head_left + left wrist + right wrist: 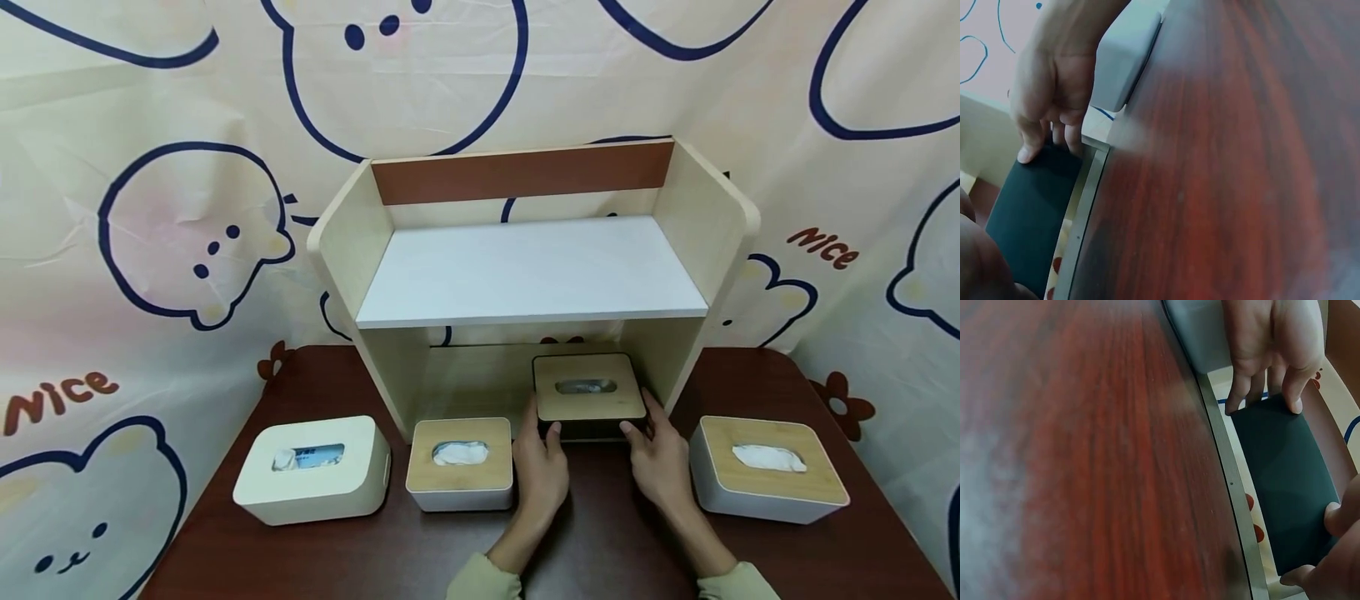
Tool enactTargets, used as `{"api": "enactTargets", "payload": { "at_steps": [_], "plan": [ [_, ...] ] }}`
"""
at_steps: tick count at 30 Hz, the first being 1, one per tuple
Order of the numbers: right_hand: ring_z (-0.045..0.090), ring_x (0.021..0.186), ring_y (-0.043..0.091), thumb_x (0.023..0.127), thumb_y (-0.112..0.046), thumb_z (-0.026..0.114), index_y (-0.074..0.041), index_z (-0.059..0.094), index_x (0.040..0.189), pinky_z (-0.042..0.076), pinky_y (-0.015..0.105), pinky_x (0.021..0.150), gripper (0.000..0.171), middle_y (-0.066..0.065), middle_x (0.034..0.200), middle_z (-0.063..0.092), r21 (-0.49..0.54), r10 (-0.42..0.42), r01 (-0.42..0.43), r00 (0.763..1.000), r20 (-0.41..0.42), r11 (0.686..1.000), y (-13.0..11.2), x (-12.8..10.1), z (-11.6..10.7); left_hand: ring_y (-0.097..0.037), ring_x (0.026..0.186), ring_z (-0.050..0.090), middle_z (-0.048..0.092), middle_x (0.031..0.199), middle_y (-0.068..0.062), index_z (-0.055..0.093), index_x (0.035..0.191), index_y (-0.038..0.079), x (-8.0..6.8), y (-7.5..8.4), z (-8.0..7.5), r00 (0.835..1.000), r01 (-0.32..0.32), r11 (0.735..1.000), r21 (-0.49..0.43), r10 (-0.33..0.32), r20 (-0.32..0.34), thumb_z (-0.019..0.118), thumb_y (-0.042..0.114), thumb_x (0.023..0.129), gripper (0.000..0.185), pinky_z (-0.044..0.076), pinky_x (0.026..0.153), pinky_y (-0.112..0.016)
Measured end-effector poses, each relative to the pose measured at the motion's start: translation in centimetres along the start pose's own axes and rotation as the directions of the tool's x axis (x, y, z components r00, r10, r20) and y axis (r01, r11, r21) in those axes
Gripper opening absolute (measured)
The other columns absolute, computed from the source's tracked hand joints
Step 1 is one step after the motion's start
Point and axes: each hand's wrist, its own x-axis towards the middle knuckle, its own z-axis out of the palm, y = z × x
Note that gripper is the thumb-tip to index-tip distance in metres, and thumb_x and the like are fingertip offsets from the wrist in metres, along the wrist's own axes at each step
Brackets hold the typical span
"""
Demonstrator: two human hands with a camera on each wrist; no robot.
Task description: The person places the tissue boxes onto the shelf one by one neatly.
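A black tissue box [588, 408] with a wooden lid stands between both hands, in the right part of the shelf's lower compartment. My left hand [542, 467] grips its left end, thumb at the front; my right hand [660, 458] grips the right end likewise. Both wrist views show the dark front face of the tissue box [1035, 206], the far hand's fingers hooked over its end. Whether its base touches the shelf floor I cannot tell. Close to the left hand sits a small white tissue box [472, 477] with a wooden lid.
The two-tier shelf [532, 271] stands at the back of the dark wood table [450, 558]. An all-white tissue box [322, 492] is at far left. A larger white tissue box [772, 487] with a wooden lid sits right of the right hand. A printed curtain [187, 367] hangs behind.
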Motion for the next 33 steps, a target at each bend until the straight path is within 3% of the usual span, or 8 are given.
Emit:
{"api": "enactTargets", "payload": {
  "at_steps": [3, 5, 7, 12, 18, 26, 31, 33],
  "plan": [
    [0.073, 0.08, 0.029, 0.11, -0.008, 0.06, 0.003, 0.03, 0.167, 0.056, 0.031, 0.068, 0.066, 0.034, 0.115, 0.073, -0.031, -0.002, 0.003, 1.0, 0.007, 1.0, 0.0, 0.3, 0.1, -0.012, 0.074, 0.063, 0.052, 0.16, -0.025, 0.039, 0.161, -0.009, 0.3, -0.2, 0.0, 0.999, 0.032, 0.999, -0.005, -0.032, 0.017, 0.059, 0.0, 0.107, 0.057, 0.056, 0.095, -0.04],
    [0.054, 0.054, 0.016, 0.111, -0.008, 0.058, 0.003, 0.027, 0.168, 0.044, 0.026, 0.054, 0.066, 0.019, 0.073, 0.067, -0.04, 0.0, 0.001, 1.0, 0.026, 0.999, 0.0, 0.4, 0.1, -0.005, 0.054, 0.042, 0.054, 0.158, -0.026, 0.039, 0.161, -0.009, 0.5, -0.4, 0.0, 0.999, 0.049, 0.999, -0.015, -0.049, 0.024, 0.06, 0.0, 0.108, 0.058, 0.053, 0.079, -0.031],
    [0.036, 0.043, 0.011, 0.112, -0.009, 0.056, 0.002, 0.024, 0.169, 0.037, 0.026, 0.047, 0.066, 0.003, 0.054, 0.044, -0.041, 0.01, -0.008, 0.999, 0.053, 0.999, 0.0, 0.5, 0.2, 0.0, 0.05, 0.037, 0.06, 0.151, -0.028, 0.04, 0.161, -0.008, 0.7, -0.5, 0.0, 0.998, 0.057, 0.998, -0.021, -0.057, 0.024, 0.06, 0.001, 0.107, 0.058, 0.049, 0.067, -0.026],
    [0.037, 0.047, 0.009, 0.112, -0.006, 0.052, 0.005, 0.021, 0.169, 0.04, 0.029, 0.055, 0.065, 0.006, 0.064, 0.051, -0.075, 0.019, -0.013, 0.996, 0.088, 0.997, -0.1, 0.8, 0.4, -0.001, 0.047, 0.036, 0.07, 0.129, -0.029, 0.041, 0.161, -0.007, 0.9, -0.5, -0.1, 0.996, 0.09, 0.995, -0.031, -0.089, 0.027, 0.06, 0.001, 0.107, 0.058, 0.043, 0.057, -0.023],
    [0.042, 0.055, 0.015, 0.112, -0.006, 0.051, 0.005, 0.022, 0.169, 0.041, 0.033, 0.064, 0.065, 0.009, 0.07, 0.053, -0.117, 0.039, -0.029, 0.996, 0.085, 0.993, -0.1, 1.0, 0.5, -0.001, 0.054, 0.038, 0.059, 0.153, -0.026, 0.043, 0.16, -0.005, 1.2, -0.4, -0.1, 0.994, 0.104, 0.995, 0.005, -0.104, 0.028, 0.061, 0.0, 0.106, 0.057, 0.051, 0.077, -0.029],
    [0.04, 0.051, 0.012, 0.112, -0.009, 0.053, 0.006, 0.022, 0.168, 0.038, 0.031, 0.057, 0.065, 0.001, 0.062, 0.044, -0.105, 0.039, -0.03, 0.996, 0.08, 0.994, 0.1, 1.1, 0.2, 0.0, 0.054, 0.038, 0.055, 0.157, -0.026, 0.042, 0.16, -0.007, 1.4, -0.3, -0.2, 0.995, 0.082, 0.997, 0.012, -0.082, 0.062, 0.061, 0.001, 0.107, 0.057, 0.053, 0.084, -0.032],
    [0.043, 0.05, 0.014, 0.113, -0.015, 0.053, 0.004, 0.017, 0.17, 0.04, 0.032, 0.056, 0.07, 0.002, 0.06, 0.044, -0.107, 0.076, -0.061, 0.988, 0.136, 0.992, -0.1, 1.1, -0.2, -0.001, 0.056, 0.048, 0.055, 0.155, -0.029, 0.037, 0.162, -0.008, 1.4, -0.3, -0.5, 0.991, 0.087, 0.996, -0.011, -0.085, 0.105, 0.063, 0.003, 0.106, 0.063, 0.053, 0.065, -0.025],
    [0.052, 0.06, 0.022, 0.114, -0.018, 0.053, 0.005, 0.014, 0.17, 0.048, 0.037, 0.068, 0.072, 0.019, 0.08, 0.065, -0.112, 0.083, -0.065, 0.983, 0.164, 0.992, -0.5, 1.0, -0.5, -0.008, 0.06, 0.059, 0.053, 0.158, -0.028, 0.034, 0.164, -0.007, 1.4, -0.1, -0.7, 0.987, 0.1, 0.995, -0.012, -0.097, 0.125, 0.064, 0.006, 0.107, 0.066, 0.055, 0.064, -0.027]
  ]
}}
